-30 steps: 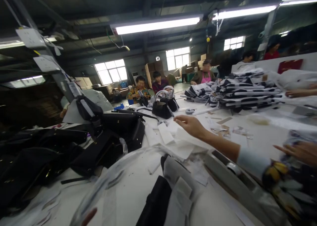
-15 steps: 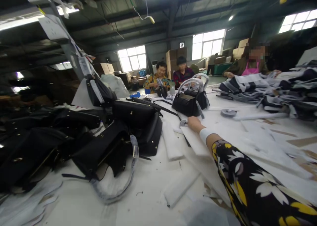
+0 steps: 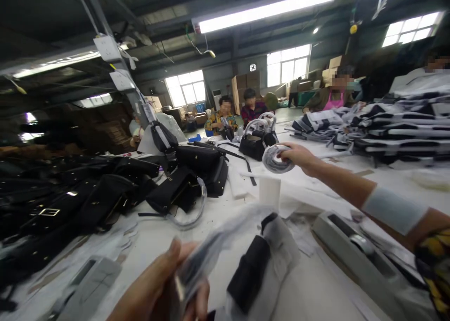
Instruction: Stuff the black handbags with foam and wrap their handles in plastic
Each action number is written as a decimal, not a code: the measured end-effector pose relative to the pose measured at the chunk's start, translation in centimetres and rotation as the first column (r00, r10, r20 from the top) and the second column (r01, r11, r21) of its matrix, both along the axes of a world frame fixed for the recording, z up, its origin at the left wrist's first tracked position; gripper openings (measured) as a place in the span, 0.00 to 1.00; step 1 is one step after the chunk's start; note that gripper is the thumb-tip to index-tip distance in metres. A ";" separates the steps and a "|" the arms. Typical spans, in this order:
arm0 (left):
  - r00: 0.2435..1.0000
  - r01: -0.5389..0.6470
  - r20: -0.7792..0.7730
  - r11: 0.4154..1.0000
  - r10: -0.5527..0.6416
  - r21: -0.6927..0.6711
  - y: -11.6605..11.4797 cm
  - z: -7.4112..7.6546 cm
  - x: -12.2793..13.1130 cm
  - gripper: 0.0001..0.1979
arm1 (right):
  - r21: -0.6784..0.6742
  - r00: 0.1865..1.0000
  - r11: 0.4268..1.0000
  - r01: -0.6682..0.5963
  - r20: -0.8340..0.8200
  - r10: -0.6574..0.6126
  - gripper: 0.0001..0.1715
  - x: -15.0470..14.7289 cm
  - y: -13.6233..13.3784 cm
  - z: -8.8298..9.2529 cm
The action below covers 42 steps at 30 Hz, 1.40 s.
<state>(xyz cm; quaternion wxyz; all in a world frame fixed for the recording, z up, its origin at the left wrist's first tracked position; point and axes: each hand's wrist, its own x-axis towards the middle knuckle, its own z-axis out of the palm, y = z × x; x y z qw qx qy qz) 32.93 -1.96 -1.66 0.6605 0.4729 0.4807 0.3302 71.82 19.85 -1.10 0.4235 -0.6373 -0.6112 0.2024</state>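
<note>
My right hand pinches a roll of clear tape by its rim, above the table and in front of a black handbag. At the bottom, my left hand is closed around a strap wrapped in clear plastic, probably a bag handle. Beside that strap a black piece partly covered in white wrapping lies close to me; its full shape is blurred. Another black bag with a plastic-wrapped handle lies open farther left.
A grey tape dispenser stands at right, another grey dispenser at lower left. Black bags are heaped on the left, wrapped bags stacked on the right. White foam sheets lie mid-table. Several people sit across the table.
My right hand has lifted off the foam sheets and now holds the tape roll up. My left hand and the wrapped strap have come into view. The camera has shifted, bringing both dispensers into view.
</note>
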 end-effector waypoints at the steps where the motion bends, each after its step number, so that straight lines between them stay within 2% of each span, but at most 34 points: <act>1: 0.999 0.025 0.035 1.000 -0.025 0.006 -0.4 0.6 0.6 0.24 | -0.016 0.997 1.000 -0.019 -0.073 0.018 0.21 0.3 -2.8 0.3; 5: 0.994 0.070 0.080 0.992 -0.079 0.107 -0.5 1.7 2.3 0.17 | -0.041 0.964 0.999 -0.033 -0.263 0.021 0.14 0.6 -13.2 0.0; 8: 0.992 0.074 0.082 0.977 -0.092 0.202 -0.4 1.7 2.6 0.14 | -0.086 0.909 0.996 -0.029 -0.416 -0.010 0.23 -0.2 -18.8 -1.4; 11: 0.993 0.048 0.097 0.967 -0.074 0.251 -0.2 1.6 2.6 0.13 | -0.213 0.835 0.972 -0.100 -0.550 -0.035 0.32 -1.6 -22.7 -3.8; 15: 0.992 0.053 0.101 0.974 -0.077 0.220 0.0 1.7 2.9 0.11 | -0.375 0.685 0.874 -0.308 -0.725 -0.069 0.26 -3.6 -26.6 -8.1; 17: 0.991 0.069 0.098 0.973 -0.093 0.222 0.1 2.0 3.1 0.09 | -0.384 0.618 0.829 -0.407 -0.784 -0.060 0.23 -4.5 -28.4 -10.1; 20: 0.994 0.067 0.064 0.969 -0.084 0.239 0.1 2.4 3.3 0.09 | -0.350 0.570 0.814 -0.464 -0.821 -0.028 0.24 -5.7 -30.5 -12.2; 23: 0.999 0.033 -0.012 0.961 -0.031 0.276 -0.1 2.6 3.4 0.16 | -0.285 0.504 0.838 -0.466 -0.864 -0.014 0.24 -7.3 -32.0 -12.5; 27: 0.992 0.028 -0.127 0.942 0.016 0.334 -0.2 2.8 3.2 0.20 | -0.127 0.401 0.873 -0.470 -0.913 0.083 0.22 -10.4 -32.7 -11.3; 31: 0.972 0.122 -0.235 0.909 -0.027 0.398 -0.5 3.5 3.1 0.23 | 0.003 0.283 0.926 -0.377 -0.952 0.119 0.24 -14.5 -31.7 -10.1; 35: 0.969 0.139 -0.242 0.918 -0.049 0.371 -0.9 4.3 3.4 0.26 | 0.174 0.123 0.949 -0.264 -0.970 0.212 0.28 -18.4 -30.0 -8.9; 37: 0.974 0.124 -0.221 0.923 -0.043 0.365 -1.1 4.5 3.7 0.26 | 0.226 0.118 0.951 -0.210 -0.960 0.254 0.28 -19.9 -29.2 -8.3; 42: 0.986 0.081 -0.166 0.921 -0.019 0.381 -1.5 4.5 4.3 0.24 | 0.272 0.237 0.951 -0.147 -0.924 0.301 0.25 -22.5 -27.7 -7.3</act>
